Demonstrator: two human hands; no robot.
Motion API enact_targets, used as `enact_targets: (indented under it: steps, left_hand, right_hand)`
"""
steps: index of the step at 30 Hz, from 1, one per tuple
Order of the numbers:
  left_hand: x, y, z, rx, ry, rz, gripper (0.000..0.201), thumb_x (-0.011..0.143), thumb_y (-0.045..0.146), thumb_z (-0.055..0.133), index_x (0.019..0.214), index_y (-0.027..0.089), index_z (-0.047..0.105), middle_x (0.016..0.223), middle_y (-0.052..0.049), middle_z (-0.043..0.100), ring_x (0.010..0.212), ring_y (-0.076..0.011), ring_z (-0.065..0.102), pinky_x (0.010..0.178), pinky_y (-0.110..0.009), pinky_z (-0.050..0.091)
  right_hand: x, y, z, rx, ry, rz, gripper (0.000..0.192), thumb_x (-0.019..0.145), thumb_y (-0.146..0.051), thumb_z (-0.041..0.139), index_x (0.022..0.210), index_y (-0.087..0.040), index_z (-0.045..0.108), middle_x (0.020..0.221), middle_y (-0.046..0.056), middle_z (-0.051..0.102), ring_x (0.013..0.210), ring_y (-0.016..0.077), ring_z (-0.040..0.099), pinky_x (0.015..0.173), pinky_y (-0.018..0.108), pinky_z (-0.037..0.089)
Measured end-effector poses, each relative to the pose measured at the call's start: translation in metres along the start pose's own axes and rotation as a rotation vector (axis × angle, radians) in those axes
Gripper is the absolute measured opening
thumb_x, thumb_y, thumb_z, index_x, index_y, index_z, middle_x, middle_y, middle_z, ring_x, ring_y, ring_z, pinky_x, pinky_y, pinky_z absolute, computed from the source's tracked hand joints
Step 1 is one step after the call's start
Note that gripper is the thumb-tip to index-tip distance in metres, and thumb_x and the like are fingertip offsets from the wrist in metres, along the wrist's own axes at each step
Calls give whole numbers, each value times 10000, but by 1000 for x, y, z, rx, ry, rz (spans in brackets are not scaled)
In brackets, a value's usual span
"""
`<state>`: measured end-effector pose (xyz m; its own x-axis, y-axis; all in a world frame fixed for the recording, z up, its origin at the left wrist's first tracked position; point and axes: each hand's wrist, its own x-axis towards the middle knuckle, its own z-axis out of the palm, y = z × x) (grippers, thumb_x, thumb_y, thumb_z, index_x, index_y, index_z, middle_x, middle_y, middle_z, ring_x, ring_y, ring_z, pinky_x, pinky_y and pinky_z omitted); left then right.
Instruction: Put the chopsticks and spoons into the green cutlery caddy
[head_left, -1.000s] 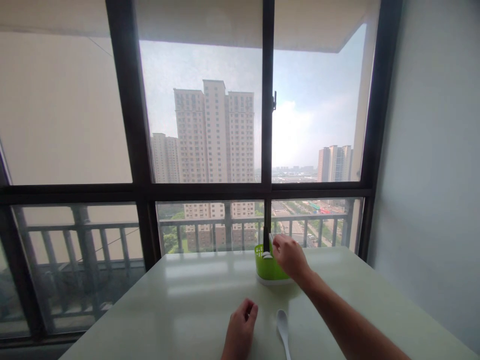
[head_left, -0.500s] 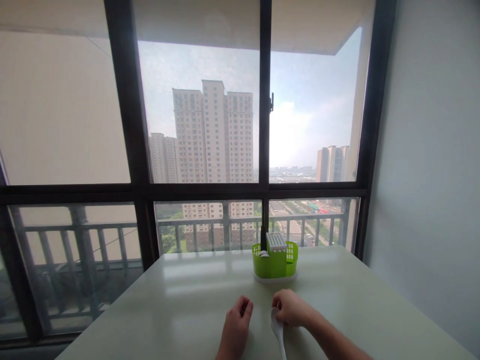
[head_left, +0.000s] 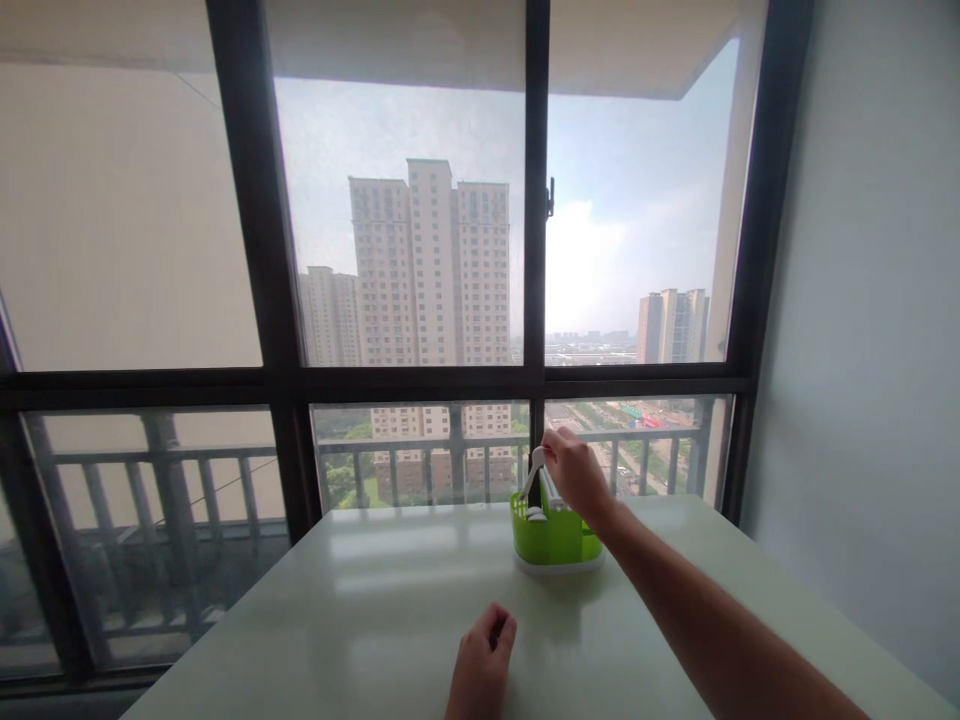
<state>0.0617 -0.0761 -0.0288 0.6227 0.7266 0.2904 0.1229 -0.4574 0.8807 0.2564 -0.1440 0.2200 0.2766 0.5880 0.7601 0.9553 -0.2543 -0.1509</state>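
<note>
Over the green basket [head_left: 551, 545] reaches my right hand [head_left: 574, 470], its fingers pinched on one end of a white spoon [head_left: 532, 473]. The spoon slants down to the left, and its lower end is at the left part of the basket, over or inside the rim. White rounded pieces [head_left: 535, 514] and a dark upright thing show in the basket beside it. A white slatted block [head_left: 551, 492] in the basket is partly hidden behind my right hand. My left hand [head_left: 484, 655] rests on the table in front, fingers curled closed with nothing visible in them.
The pale glossy table [head_left: 375, 600] narrows toward a dark-framed window [head_left: 420, 383]. A railing [head_left: 420, 450] and tall buildings stand outside. On the right rises a plain wall [head_left: 870, 350].
My right hand has lifted the white spoon off the table and carried it forward to the basket. My left hand stays curled near the same place. The view has shifted slightly.
</note>
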Motion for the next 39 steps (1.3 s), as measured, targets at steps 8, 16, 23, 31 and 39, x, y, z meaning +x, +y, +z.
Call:
enact_targets:
  steps: [8,16,23,31,39]
  left_hand:
    - [3,-6,1,3,1,9,341,914,503,494,724,219,497,647,52,424,645,-138,418,621,-241,315]
    - [-1,1,-1,30,-16,5,348,918,512,468,722,224,476,657,46,434,662,-146,420,637,-251,317]
    - [1,3,-3,29,-11,0,400,887,584,478,715,224,500,645,39,450,650,-152,427,645,-260,339]
    - [5,-8,-3,28,-11,17,414,895,598,490,735,218,518,662,45,452,670,-153,453,647,-245,351]
    - [6,-3,-6,69,-39,-20,414,863,617,484,733,226,523,656,44,454,666,-165,461,670,-261,366]
  right_hand:
    - [-26,-19,93,-233,-415,-147,313,911,3,480,1127,-175,622,1091,118,654,845,201,702,733,269,528]
    - [-35,-11,98,-180,-513,-189,240,826,-1,565,990,-115,698,920,143,727,836,245,715,793,316,533]
    - [-30,-13,63,-93,-391,-195,126,845,-100,605,871,-137,724,926,124,732,958,232,663,1041,351,397]
    - [-135,57,11,235,29,358,471,1071,-462,310,762,-211,561,657,22,607,619,169,536,602,263,340]
    - [-259,93,73,-27,-445,329,334,988,-333,506,686,-248,622,724,61,697,693,223,645,627,301,324]
